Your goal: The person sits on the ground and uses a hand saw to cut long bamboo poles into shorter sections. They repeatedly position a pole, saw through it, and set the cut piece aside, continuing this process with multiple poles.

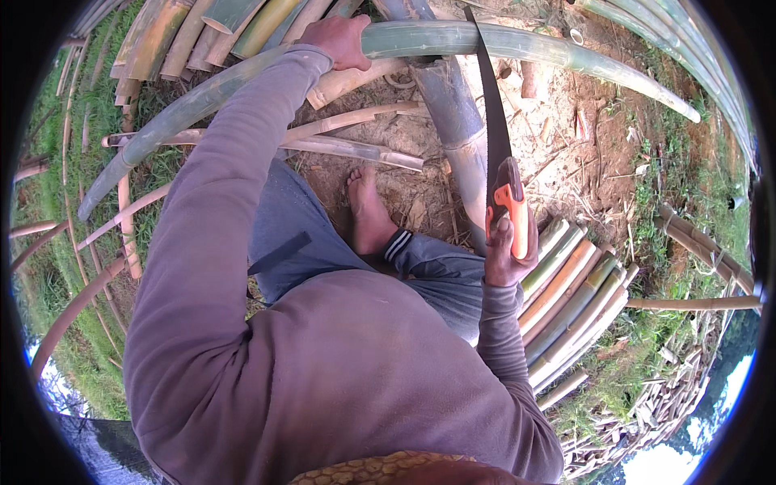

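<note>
Green bamboo, one long pole (566,56), arcs across the top of our view, and we take it as our landmark; our left hand (339,40) is clamped over its top, fingers wrapped around the stem, the grey sleeve running back toward us; our right hand (508,255) sits below the pole and to its right, clenched around the orange and black handle of a pruning saw (499,153); the dark curved blade rises from that grip and its tip lies across the pole, just right of the left hand; whether the teeth bite into the stem we cannot tell; a thick grey bamboo post (454,121) runs under the pole, right beside the blade, and reaches down toward our bare foot (370,212), which rests on the brown soil below the pole; pale split bamboo strips (347,145) lie on the ground beneath the pole, left of the post; a bundle of cut bamboo lengths (570,299) lies well below the pole, just right of the saw hand; more cut pieces (194,32) are stacked above the pole's left end.
</note>
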Demonstrator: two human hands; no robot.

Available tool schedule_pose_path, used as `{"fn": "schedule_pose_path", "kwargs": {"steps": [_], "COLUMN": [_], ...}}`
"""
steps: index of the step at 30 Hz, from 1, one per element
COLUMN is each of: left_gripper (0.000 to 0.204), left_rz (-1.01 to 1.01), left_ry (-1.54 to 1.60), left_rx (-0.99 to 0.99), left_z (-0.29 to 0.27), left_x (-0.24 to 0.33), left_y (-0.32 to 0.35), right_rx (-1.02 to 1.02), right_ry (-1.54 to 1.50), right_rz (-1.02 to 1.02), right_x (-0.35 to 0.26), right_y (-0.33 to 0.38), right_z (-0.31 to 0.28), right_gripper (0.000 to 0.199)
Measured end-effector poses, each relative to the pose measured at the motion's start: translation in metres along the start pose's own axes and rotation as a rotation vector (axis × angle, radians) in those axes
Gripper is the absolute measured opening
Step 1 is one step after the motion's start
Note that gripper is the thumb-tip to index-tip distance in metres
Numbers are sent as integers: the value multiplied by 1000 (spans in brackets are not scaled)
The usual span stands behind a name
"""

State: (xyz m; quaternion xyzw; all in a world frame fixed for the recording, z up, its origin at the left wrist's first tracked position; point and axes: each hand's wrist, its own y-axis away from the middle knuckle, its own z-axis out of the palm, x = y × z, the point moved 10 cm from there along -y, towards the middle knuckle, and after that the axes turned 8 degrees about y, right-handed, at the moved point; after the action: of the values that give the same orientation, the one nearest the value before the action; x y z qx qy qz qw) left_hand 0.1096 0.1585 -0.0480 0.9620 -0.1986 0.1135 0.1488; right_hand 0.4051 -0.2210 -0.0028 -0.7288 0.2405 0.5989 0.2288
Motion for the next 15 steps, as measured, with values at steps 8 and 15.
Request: {"fn": "schedule_pose_path", "kwargs": {"steps": [8, 15], "left_gripper": [82, 84], "left_rz": [127, 104], "left_ry": [289, 495], "left_rx": [-312, -503], "left_z": [30, 48], "left_x": [-1, -11], "left_y": [-42, -41], "right_rx": [-16, -61], "right_ry": [258, 173], "right_rz": [-320, -122], "right_x": [-44, -34], "right_y": [-165, -38], "right_z": [114, 9], "right_gripper": [35, 49]}}
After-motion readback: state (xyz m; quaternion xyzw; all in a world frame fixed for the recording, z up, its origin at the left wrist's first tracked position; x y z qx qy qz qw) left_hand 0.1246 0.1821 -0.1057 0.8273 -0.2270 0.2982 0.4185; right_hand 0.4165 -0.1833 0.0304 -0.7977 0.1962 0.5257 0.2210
